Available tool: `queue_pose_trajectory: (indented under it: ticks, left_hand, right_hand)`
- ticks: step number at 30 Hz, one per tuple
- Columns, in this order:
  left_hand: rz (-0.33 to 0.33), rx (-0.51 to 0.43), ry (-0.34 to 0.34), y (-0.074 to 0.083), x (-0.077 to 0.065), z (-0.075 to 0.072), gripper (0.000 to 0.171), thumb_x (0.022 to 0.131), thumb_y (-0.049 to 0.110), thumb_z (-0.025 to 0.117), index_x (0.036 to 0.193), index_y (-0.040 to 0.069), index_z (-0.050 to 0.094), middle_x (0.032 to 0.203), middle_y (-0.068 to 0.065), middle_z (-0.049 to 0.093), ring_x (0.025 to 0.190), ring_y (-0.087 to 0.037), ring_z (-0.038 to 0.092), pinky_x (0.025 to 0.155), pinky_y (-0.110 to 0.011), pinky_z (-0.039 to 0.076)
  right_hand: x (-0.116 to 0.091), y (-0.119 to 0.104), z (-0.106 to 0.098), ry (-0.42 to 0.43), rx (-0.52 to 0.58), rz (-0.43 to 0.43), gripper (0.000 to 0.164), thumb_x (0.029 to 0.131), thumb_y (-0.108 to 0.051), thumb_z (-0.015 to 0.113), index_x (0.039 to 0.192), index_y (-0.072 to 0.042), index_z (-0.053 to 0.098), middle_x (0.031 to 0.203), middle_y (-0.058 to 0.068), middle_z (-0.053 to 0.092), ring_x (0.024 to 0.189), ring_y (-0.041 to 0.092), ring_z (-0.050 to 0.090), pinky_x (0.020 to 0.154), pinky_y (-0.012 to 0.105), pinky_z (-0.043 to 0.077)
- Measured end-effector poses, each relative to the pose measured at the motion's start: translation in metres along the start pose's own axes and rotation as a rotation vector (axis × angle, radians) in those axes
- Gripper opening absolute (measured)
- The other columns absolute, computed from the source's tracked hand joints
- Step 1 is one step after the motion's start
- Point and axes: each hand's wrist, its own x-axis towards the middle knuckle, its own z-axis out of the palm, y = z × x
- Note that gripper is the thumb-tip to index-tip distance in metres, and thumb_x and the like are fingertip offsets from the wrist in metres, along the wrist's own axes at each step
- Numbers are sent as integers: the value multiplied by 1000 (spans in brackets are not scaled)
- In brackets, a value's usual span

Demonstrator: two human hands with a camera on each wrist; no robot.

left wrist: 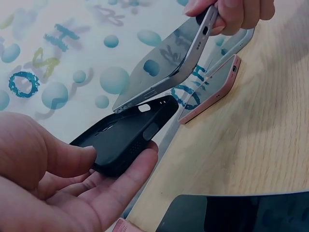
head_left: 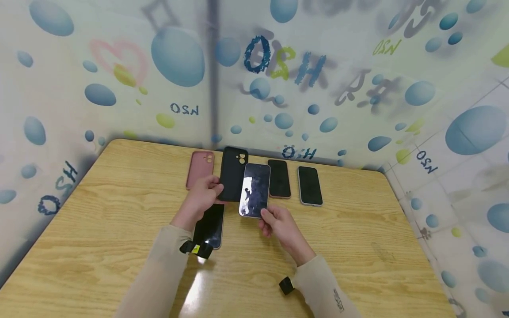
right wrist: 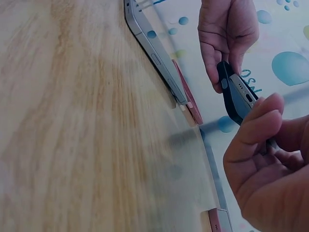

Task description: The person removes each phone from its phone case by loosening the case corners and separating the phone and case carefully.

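Observation:
My left hand (head_left: 202,194) grips a black phone case (head_left: 231,176) by its lower left corner, thumb on the inner side in the left wrist view. The case (left wrist: 120,142) is tilted, its hollow inside facing up toward the phone. With thumb and fingers my right hand (head_left: 283,226) pinches a silver-edged phone (head_left: 254,190) at its lower right corner. In the left wrist view this phone (left wrist: 186,58) slants over the case, its far end close above the case rim. The right wrist view has the right hand (right wrist: 273,164) partly covering the phone.
A pink phone case (head_left: 200,165) lies at the back left of the wooden table (head_left: 358,247). Another phone (head_left: 210,227) lies beneath my left wrist. To the right lie a pink-edged phone (head_left: 279,179) and a pale-edged phone (head_left: 309,185). A patterned wall backs the table.

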Motion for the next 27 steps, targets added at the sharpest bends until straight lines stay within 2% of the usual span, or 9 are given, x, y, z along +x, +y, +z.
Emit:
queue_pose_trajectory:
  ticks: [4, 10, 19, 27]
  left_hand:
    - [-8, 10, -1, 0, 1, -1, 38, 109, 3, 46, 143, -14, 46, 128, -30, 55, 118, -42, 60, 99, -52, 56]
    - [0, 10, 10, 0, 1, -3, 36, 108, 2, 46, 140, -15, 47, 126, -31, 55, 117, -42, 59, 98, -52, 55]
    - [-4, -1, 17, 0, 4, -4, 38, 109, 2, 45, 143, -16, 45, 131, -34, 55, 121, -47, 61, 97, -52, 56]
    - [-3, -3, 36, -1, 6, -5, 35, 109, 3, 45, 140, -14, 48, 127, -32, 58, 116, -46, 65, 95, -50, 57]
  right_hand:
    - [-4, 3, -1, -3, 8, 3, 29, 111, -12, 45, 92, 6, 56, 74, 4, 58, 59, 13, 51, 56, 23, 46]
    - [-10, 6, -1, -4, 17, 18, 29, 111, -13, 45, 90, 3, 56, 75, 4, 59, 59, 14, 52, 57, 23, 47]
    - [-17, 11, -1, -10, 16, 40, 31, 111, -13, 45, 98, 13, 56, 75, 3, 60, 59, 13, 52, 56, 23, 46]
    - [-22, 16, 2, -20, 2, 76, 29, 111, -13, 47, 99, 11, 58, 75, 3, 59, 62, 13, 52, 56, 22, 47]
